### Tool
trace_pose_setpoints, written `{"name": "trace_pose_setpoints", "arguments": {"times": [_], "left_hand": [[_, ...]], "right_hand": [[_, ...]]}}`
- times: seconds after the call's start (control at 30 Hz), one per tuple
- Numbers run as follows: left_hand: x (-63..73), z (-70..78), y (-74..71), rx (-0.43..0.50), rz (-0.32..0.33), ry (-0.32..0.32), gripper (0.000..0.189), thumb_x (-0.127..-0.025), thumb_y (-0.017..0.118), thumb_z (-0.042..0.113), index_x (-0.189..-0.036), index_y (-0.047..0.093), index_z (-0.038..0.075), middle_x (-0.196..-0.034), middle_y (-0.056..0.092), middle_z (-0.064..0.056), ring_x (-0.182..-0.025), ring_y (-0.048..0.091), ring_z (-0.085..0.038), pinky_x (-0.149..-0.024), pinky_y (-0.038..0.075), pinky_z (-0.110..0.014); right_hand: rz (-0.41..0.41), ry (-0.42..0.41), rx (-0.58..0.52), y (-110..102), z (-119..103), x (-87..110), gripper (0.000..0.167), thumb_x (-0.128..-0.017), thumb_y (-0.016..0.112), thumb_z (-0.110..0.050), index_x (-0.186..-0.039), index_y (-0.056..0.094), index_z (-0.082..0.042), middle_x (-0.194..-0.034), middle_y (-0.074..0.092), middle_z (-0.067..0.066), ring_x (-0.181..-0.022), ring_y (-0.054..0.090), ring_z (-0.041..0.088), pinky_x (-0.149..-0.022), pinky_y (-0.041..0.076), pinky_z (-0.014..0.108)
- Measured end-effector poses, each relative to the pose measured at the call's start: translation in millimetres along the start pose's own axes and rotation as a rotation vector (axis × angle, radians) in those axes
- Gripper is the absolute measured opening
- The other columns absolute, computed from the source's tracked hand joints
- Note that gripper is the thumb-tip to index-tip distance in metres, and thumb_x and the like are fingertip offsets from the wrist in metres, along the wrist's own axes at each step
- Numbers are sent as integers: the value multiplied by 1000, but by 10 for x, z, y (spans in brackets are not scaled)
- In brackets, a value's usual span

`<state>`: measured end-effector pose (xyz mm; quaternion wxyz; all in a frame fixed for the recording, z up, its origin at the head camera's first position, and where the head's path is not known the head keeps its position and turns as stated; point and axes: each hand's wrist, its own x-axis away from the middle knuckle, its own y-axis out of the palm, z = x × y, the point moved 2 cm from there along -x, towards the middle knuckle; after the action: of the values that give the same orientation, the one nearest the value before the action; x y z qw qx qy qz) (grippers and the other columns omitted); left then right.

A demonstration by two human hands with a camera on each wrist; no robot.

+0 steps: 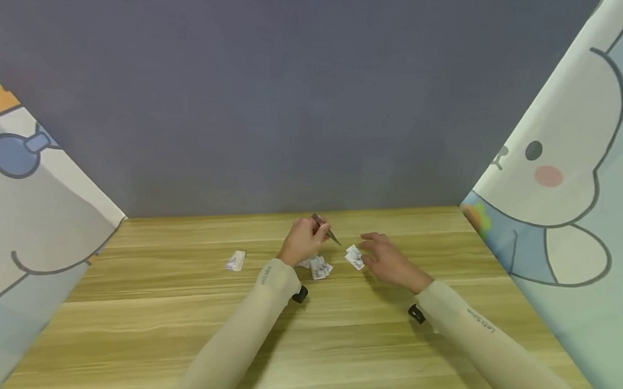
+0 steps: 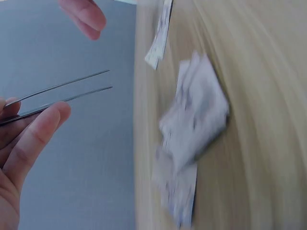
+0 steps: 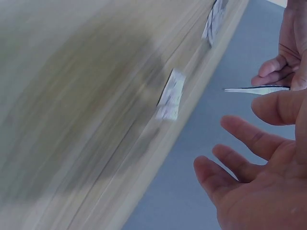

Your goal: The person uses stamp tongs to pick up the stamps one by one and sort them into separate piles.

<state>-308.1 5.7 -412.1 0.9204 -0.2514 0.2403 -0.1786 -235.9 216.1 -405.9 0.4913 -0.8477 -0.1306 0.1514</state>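
My left hand (image 1: 300, 241) pinches a pair of metal tweezers (image 3: 259, 89) between thumb and fingers. The prongs stand apart with nothing between them, their tips pointing right in the head view. Just below this hand lies a loose heap of small printed paper slips (image 1: 319, 268), blurred in the left wrist view. My right hand (image 1: 388, 263) is held over the table with its fingers loosely spread, holding nothing. Its fingertips are close beside a smaller group of overlapping slips (image 1: 355, 257). Another few slips (image 1: 235, 260) lie to the left of both hands.
The wood-grain table (image 1: 158, 315) runs back to a grey upright panel (image 1: 294, 102). Side panels with cartoon prints, the left panel (image 1: 43, 208) and the right panel (image 1: 556, 254), border the table. A small black device (image 1: 416, 314) sits at the right wrist.
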Motion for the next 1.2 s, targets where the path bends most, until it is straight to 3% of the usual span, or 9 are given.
{"name": "trace_pose_setpoints", "arguments": {"times": [0.17,0.5,0.7,1.0,1.2], "left_hand": [[78,-44,-154,-4,17,-12,24,-100,51,17,-100,69,1,-81,69,-6,-72,68,-22,-60,54,-20],[219,-104,-390,20,33,-16,20,-99,52,12,-100,67,-2,-84,68,-10,-76,69,-28,-62,55,-20],[315,-156,-487,-17,39,-7,19,-98,52,10,-100,67,-2,-82,68,-8,-72,69,-24,-60,55,-21],[448,-245,-594,-37,40,-57,17,-98,53,10,-99,67,1,-82,68,-5,-71,68,-17,-60,55,-21],[464,-244,-656,-42,10,-86,18,-99,52,10,-98,67,0,-83,68,-6,-73,69,-22,-59,55,-21]], "right_hand": [[-21,-33,12,69,-97,-42,34,-93,56,-9,-124,57,7,-137,42,24,-126,37,43,-103,34,56],[-106,-63,23,233,-204,-111,38,-96,54,-12,-131,52,5,-142,37,23,-131,30,43,-106,28,57],[-122,-72,-14,312,-246,-140,39,-95,55,-11,-131,52,5,-143,37,22,-131,32,40,-106,29,55],[-136,-96,-29,377,-360,-183,41,-95,55,-10,-133,50,4,-144,36,20,-131,34,37,-106,31,53],[-164,-144,-51,402,-442,-224,38,-96,51,-8,-132,51,6,-143,38,20,-131,35,37,-106,32,52]]}}
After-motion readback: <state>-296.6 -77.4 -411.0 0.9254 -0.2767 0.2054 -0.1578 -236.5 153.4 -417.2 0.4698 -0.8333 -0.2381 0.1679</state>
